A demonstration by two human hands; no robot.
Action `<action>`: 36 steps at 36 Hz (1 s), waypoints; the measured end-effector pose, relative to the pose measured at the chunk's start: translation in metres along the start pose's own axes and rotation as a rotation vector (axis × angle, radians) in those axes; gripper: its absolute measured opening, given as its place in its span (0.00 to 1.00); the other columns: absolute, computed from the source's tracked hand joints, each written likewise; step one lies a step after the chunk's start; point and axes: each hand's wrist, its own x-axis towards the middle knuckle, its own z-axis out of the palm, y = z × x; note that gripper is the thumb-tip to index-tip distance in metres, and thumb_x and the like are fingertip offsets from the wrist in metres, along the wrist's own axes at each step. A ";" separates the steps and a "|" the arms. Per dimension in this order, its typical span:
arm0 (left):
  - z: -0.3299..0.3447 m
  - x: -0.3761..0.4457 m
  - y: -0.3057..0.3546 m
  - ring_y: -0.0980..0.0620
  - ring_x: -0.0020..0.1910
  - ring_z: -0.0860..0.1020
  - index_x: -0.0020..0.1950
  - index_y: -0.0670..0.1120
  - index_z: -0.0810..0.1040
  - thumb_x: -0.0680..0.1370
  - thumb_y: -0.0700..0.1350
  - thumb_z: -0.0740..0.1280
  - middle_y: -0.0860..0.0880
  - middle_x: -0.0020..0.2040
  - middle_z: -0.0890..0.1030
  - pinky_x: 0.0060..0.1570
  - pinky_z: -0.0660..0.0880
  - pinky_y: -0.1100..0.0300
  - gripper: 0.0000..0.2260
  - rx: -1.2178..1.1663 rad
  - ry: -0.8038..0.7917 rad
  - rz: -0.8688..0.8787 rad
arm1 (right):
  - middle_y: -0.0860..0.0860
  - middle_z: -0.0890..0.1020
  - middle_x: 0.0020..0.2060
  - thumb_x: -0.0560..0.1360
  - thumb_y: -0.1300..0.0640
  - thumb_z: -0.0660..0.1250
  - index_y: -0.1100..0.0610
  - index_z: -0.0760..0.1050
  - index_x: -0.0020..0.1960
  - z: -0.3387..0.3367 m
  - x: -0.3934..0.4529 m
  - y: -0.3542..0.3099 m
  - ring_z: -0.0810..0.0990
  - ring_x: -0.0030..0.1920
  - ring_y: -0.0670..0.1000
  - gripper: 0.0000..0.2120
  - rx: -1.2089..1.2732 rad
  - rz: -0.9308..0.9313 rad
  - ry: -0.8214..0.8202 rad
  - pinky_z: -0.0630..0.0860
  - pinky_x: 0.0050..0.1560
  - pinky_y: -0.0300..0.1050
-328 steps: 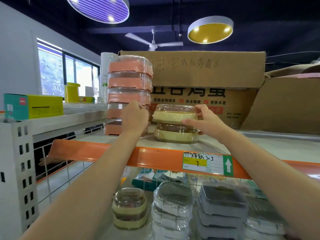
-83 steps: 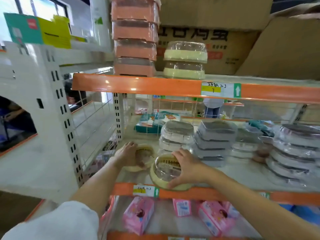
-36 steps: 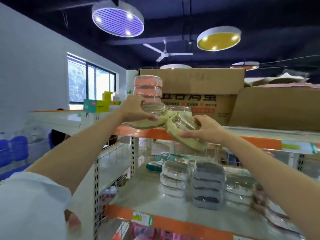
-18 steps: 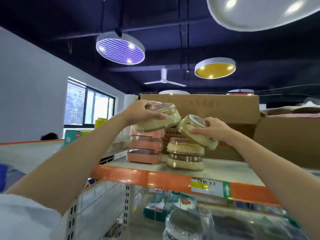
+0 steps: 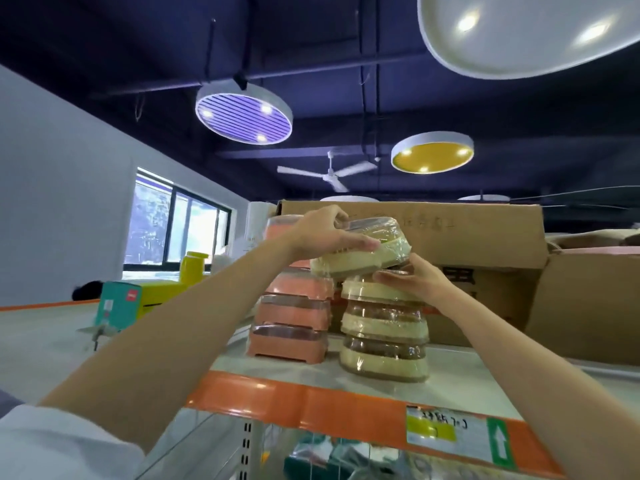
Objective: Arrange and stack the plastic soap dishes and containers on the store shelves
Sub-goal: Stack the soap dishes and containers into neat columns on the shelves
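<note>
On the top shelf (image 5: 346, 403) stands a stack of three cream soap dishes (image 5: 384, 330) wrapped in clear film. My right hand (image 5: 412, 282) holds the topmost dish of that stack. Just above it, tilted, is another cream dish (image 5: 363, 254), gripped from above by my left hand (image 5: 329, 233). Its lower edge touches or nearly touches the stack. To the left stands a taller stack of pink dishes (image 5: 294, 306), partly hidden by my left arm.
Big cardboard boxes (image 5: 485, 237) stand close behind and to the right of the stacks. A teal and yellow box (image 5: 124, 303) lies on the neighbouring shelf at left. The orange shelf edge carries a price label (image 5: 446, 434). Wrapped goods show dimly on the shelf below.
My right hand has set its cream dish on the stack, which now holds three. My left hand has brought its dish over and down onto that stack.
</note>
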 end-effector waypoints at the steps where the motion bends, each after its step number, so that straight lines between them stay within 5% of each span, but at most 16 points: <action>1: 0.004 0.003 0.001 0.53 0.53 0.73 0.66 0.46 0.69 0.66 0.65 0.71 0.52 0.55 0.73 0.51 0.70 0.59 0.36 0.000 -0.002 -0.001 | 0.50 0.77 0.60 0.53 0.29 0.70 0.52 0.66 0.69 -0.001 0.000 0.004 0.76 0.56 0.51 0.50 0.038 -0.003 -0.014 0.72 0.53 0.46; 7: 0.026 0.021 0.008 0.52 0.55 0.73 0.68 0.44 0.65 0.66 0.64 0.72 0.50 0.58 0.72 0.54 0.72 0.58 0.39 -0.045 -0.027 0.000 | 0.46 0.75 0.60 0.58 0.41 0.75 0.49 0.61 0.72 -0.009 -0.014 0.023 0.76 0.55 0.44 0.46 0.207 -0.055 -0.116 0.72 0.49 0.39; 13: 0.047 0.041 0.011 0.51 0.56 0.73 0.67 0.44 0.65 0.67 0.63 0.72 0.48 0.59 0.73 0.55 0.73 0.56 0.37 -0.018 -0.047 -0.016 | 0.47 0.73 0.63 0.56 0.40 0.75 0.52 0.57 0.74 -0.010 -0.018 0.038 0.74 0.59 0.49 0.52 0.225 -0.005 -0.068 0.71 0.59 0.45; 18: 0.064 0.055 0.006 0.53 0.55 0.75 0.60 0.46 0.73 0.69 0.61 0.72 0.51 0.55 0.76 0.55 0.74 0.58 0.27 -0.029 0.025 -0.011 | 0.48 0.71 0.61 0.65 0.49 0.76 0.50 0.51 0.75 -0.008 -0.015 0.049 0.72 0.50 0.42 0.48 0.368 -0.024 -0.082 0.70 0.47 0.35; 21: 0.069 0.058 0.001 0.53 0.54 0.77 0.55 0.48 0.77 0.69 0.62 0.71 0.52 0.54 0.79 0.58 0.74 0.53 0.23 -0.050 0.054 0.027 | 0.46 0.71 0.62 0.61 0.43 0.76 0.46 0.49 0.76 -0.008 -0.012 0.052 0.73 0.51 0.41 0.52 0.415 -0.050 -0.071 0.70 0.50 0.38; 26: 0.083 0.044 -0.007 0.54 0.60 0.74 0.64 0.47 0.73 0.63 0.73 0.65 0.51 0.62 0.76 0.61 0.71 0.55 0.39 -0.125 0.209 0.078 | 0.47 0.71 0.66 0.52 0.29 0.74 0.42 0.52 0.75 -0.007 -0.009 0.055 0.72 0.64 0.50 0.58 0.446 -0.055 -0.050 0.68 0.68 0.54; 32: 0.105 0.028 -0.014 0.48 0.68 0.68 0.72 0.40 0.62 0.76 0.64 0.58 0.44 0.70 0.68 0.67 0.67 0.48 0.35 -0.180 0.349 -0.029 | 0.46 0.77 0.60 0.61 0.33 0.70 0.47 0.56 0.74 -0.004 -0.008 0.056 0.77 0.58 0.46 0.47 0.501 -0.078 -0.028 0.73 0.60 0.45; 36: 0.110 0.020 -0.020 0.46 0.65 0.72 0.73 0.39 0.59 0.70 0.71 0.56 0.44 0.67 0.72 0.65 0.69 0.48 0.44 -0.282 0.261 -0.155 | 0.48 0.76 0.61 0.57 0.29 0.70 0.46 0.56 0.74 -0.004 -0.009 0.054 0.76 0.60 0.48 0.52 0.512 -0.076 -0.022 0.72 0.64 0.51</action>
